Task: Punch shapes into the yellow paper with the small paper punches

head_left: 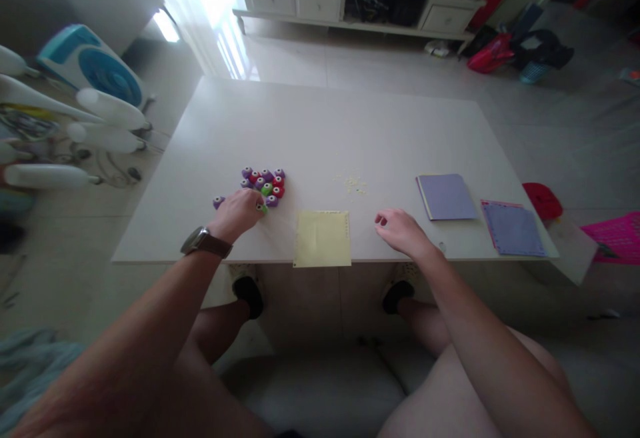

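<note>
the left hand, left of centre in the frame, curls shut on a green paper punch at the near edge of the cluster of small punches, while the right hand rests loosely open and empty right of the yellow paper, the purple sheets farther right on the white table.

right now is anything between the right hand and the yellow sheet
Nothing visible. The right hand rests on bare table just right of the yellow sheet; the left hand is at the small punches.
</note>
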Demonstrator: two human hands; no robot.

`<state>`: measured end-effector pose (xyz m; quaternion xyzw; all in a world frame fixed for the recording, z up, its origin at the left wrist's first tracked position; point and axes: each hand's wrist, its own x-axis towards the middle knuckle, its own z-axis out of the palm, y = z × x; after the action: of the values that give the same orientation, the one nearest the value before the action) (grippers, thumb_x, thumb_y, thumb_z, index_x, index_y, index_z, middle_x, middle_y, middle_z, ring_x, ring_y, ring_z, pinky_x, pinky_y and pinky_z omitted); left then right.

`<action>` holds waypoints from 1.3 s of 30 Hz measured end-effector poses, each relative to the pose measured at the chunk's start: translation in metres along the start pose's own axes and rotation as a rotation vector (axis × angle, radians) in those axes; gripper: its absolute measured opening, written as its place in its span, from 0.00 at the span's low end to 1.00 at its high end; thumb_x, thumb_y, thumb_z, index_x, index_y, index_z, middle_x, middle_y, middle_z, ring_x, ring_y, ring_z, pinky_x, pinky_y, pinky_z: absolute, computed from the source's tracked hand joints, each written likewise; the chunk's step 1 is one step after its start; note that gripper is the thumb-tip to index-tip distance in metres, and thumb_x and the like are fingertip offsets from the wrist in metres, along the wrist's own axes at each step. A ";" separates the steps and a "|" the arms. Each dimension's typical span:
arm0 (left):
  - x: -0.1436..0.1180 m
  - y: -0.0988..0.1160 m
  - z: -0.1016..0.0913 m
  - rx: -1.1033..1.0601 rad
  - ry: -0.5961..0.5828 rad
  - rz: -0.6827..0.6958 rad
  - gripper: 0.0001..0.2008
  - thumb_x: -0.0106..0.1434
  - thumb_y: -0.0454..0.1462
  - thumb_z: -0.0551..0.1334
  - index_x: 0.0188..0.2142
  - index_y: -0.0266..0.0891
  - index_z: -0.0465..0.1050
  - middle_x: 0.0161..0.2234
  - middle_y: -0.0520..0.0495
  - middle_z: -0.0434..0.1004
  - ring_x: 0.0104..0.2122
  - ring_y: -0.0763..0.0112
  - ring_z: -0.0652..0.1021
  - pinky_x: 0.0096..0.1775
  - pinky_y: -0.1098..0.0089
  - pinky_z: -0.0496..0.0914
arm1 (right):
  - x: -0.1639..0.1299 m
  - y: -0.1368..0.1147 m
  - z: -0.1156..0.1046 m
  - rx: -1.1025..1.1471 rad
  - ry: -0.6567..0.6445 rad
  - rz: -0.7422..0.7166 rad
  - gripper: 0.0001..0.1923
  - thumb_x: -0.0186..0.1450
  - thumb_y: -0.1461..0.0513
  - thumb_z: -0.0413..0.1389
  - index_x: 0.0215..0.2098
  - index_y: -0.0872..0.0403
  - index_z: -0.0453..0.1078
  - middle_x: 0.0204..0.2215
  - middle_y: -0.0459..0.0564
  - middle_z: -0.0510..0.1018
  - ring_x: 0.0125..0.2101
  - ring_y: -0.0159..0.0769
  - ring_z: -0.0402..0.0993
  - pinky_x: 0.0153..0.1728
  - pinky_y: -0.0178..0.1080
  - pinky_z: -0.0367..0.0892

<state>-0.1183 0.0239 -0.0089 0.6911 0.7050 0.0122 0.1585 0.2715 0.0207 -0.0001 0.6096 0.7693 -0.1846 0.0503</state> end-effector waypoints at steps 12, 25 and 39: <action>-0.004 0.093 -0.004 -1.069 -0.289 -0.039 0.16 0.52 0.39 0.75 0.37 0.34 0.77 0.31 0.44 0.81 0.31 0.69 0.78 0.36 0.67 0.72 | -0.014 -0.030 -0.004 0.299 0.187 -0.260 0.02 0.65 0.64 0.59 0.36 0.53 0.72 0.35 0.49 0.77 0.34 0.36 0.73 0.38 0.39 0.67; -0.033 0.156 0.034 -1.455 -0.416 -0.119 0.20 0.50 0.42 0.77 0.30 0.34 0.70 0.26 0.50 0.76 0.29 0.74 0.77 0.40 0.66 0.73 | -0.020 -0.055 0.003 0.496 0.294 -0.433 0.10 0.64 0.62 0.65 0.40 0.52 0.70 0.35 0.47 0.73 0.33 0.34 0.70 0.37 0.37 0.67; -0.067 0.150 0.067 -0.392 -0.147 0.500 0.22 0.51 0.37 0.72 0.45 0.41 0.69 0.48 0.42 0.73 0.48 0.55 0.73 0.49 0.55 0.70 | -0.018 -0.027 0.001 0.283 0.202 -0.272 0.06 0.59 0.68 0.58 0.35 0.54 0.72 0.30 0.47 0.76 0.31 0.34 0.70 0.35 0.35 0.62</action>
<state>0.0430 -0.0490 -0.0235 0.7983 0.4841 0.1364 0.3314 0.2498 -0.0014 0.0101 0.5165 0.8120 -0.2337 -0.1386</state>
